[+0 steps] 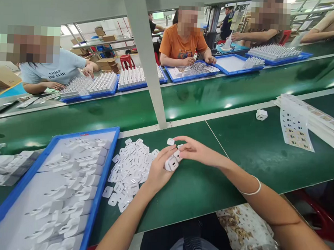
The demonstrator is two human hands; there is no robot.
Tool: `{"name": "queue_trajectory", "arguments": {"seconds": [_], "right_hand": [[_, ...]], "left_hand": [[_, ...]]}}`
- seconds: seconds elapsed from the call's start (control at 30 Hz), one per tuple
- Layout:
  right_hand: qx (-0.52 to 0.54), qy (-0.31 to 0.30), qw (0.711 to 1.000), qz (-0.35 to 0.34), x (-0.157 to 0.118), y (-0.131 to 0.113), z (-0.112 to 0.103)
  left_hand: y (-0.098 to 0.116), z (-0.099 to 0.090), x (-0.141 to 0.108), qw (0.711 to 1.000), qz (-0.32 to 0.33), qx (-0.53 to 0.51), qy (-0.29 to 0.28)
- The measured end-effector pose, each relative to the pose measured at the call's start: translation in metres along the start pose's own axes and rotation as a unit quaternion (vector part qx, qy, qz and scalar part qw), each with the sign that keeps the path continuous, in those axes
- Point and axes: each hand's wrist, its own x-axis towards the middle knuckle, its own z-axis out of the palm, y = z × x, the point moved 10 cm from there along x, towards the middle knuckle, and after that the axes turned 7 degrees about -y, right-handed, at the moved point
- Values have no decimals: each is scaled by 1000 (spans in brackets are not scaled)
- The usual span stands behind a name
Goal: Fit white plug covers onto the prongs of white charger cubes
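My left hand (161, 167) is wrapped round a white plug charger (171, 164), whose face with a small dark port slot points up toward me. A second white charger (178, 155) sits right behind it, partly covered by fingers. My right hand (195, 150) reaches in from the right, thumb and fingertips at this second charger, the index finger stretched forward. By that fingertip is a small white cover plate (170, 141); whether they touch I cannot tell. A loose heap of similar white plates (134, 162) lies left of my left hand.
A blue-rimmed tray (95, 206) at left carries rows of white chargers with prongs. One charger (261, 114) and a sticker sheet (296, 127) lie at right. Across the green bench, co-workers sit behind trays (89, 97) of chargers. A grey post (147, 58) rises ahead.
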Motion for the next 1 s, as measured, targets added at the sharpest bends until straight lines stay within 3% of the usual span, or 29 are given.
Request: {"name": "queue_trajectory", "arguments": {"seconds": [0.1, 0.23, 0.57, 0.87, 1.0], "right_hand": [[23, 30, 999, -21, 6, -2, -15], [37, 29, 998, -35, 11, 2, -16], [21, -17, 998, -60, 12, -2, -10], [27, 142, 982, -122, 4, -3, -28], [35, 140, 983, -115, 3, -5, -25]], "left_hand": [[-3, -7, 4, 991, -62, -115, -1], [-6, -6, 3, 975, -121, -188, -14], [-8, 2, -2, 961, -147, -228, -54], [-21, -2, -6, 936, -214, -278, 11], [-28, -3, -8, 938, -223, -266, 21]]}}
